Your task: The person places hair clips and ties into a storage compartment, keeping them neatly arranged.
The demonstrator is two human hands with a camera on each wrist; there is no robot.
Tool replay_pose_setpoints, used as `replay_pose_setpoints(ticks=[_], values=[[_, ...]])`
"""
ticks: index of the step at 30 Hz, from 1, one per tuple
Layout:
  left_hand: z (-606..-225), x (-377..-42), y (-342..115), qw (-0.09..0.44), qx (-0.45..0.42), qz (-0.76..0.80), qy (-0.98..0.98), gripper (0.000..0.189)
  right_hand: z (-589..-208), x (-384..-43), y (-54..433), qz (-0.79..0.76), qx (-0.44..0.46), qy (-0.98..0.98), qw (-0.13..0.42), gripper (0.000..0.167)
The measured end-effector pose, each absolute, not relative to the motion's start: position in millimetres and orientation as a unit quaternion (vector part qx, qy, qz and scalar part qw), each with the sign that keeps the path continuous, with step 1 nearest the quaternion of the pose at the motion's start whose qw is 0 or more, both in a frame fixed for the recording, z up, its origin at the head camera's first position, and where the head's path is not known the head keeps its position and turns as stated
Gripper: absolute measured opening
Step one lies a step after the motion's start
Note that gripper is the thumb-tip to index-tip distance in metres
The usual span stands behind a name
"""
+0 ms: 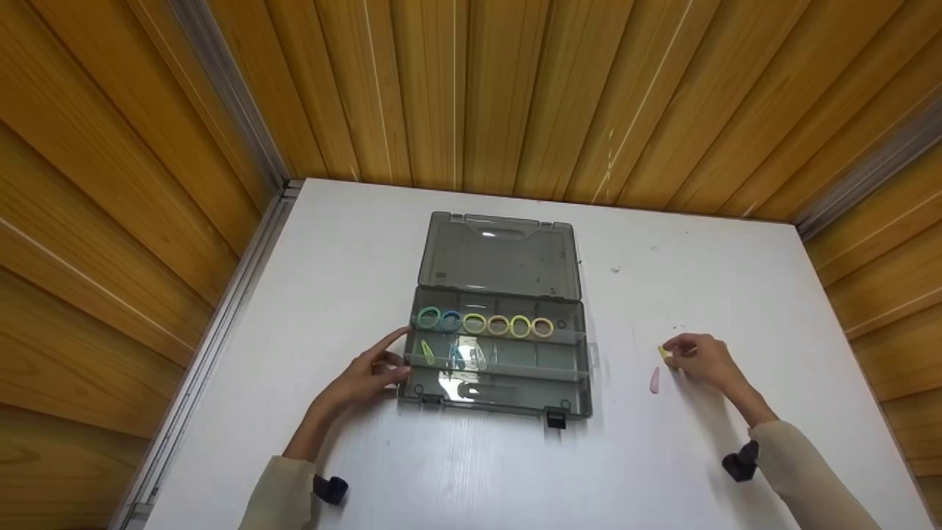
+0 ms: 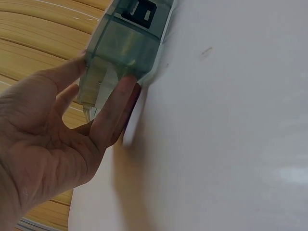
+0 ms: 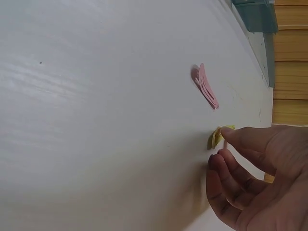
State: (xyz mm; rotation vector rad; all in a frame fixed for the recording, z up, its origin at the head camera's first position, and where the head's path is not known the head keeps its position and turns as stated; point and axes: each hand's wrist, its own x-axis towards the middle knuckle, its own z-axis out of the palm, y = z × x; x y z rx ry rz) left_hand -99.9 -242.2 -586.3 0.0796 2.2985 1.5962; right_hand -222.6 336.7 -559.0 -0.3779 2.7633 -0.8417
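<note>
My right hand (image 1: pixel 703 359) pinches a yellow hair clip (image 3: pixel 217 138) between thumb and fingers, close over the white table. Beside it lies a pink hair clip (image 1: pixel 654 380), seen in the right wrist view as a slim snap clip. My left hand (image 1: pixel 366 377) touches the left side of a grey see-through divided box (image 1: pixel 497 405), with thumb and index finger spread along the wall. In the box's back row, several ring-shaped hair ties (image 1: pixel 498 324) stand in a line. The middle row holds a yellow-green clip (image 1: pixel 427 352), a blue clip (image 1: pixel 456 356) and a pale clip (image 1: pixel 480 357).
The box's lid (image 1: pixel 500 254) lies folded back behind it. A dark latch (image 1: pixel 556 419) sticks out at the front right. Wood-plank walls (image 1: pixel 508 96) enclose the white table (image 1: pixel 486 478) at the back and sides.
</note>
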Motion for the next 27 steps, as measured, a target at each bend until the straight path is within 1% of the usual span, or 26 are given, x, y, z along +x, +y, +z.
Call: replay_pose_setpoints(ticks=[4,13,21,27], values=[[-586.3,-100.3,-241.0,0.170,0.023,0.557,0.813,0.071,-556.9,-221.3,337.3,-0.288,-0.152,0.938,0.120,0.024],[-587.5,-97.9,-242.4,0.172,0.015,0.559,0.811,0.071,-557.3,-218.8,335.0,-0.273,-0.182,0.938,0.115,0.024],[-588.0,-98.9,-242.3,0.175,0.015,0.571,0.802,0.071,-557.4,-220.9,334.7,-0.274,-0.190,0.935,0.117,0.033],[-586.3,-99.2,-241.7,0.170,0.019,0.557,0.813,0.071,-559.6,-221.2,334.4,-0.266,-0.188,0.939,0.107,0.028]])
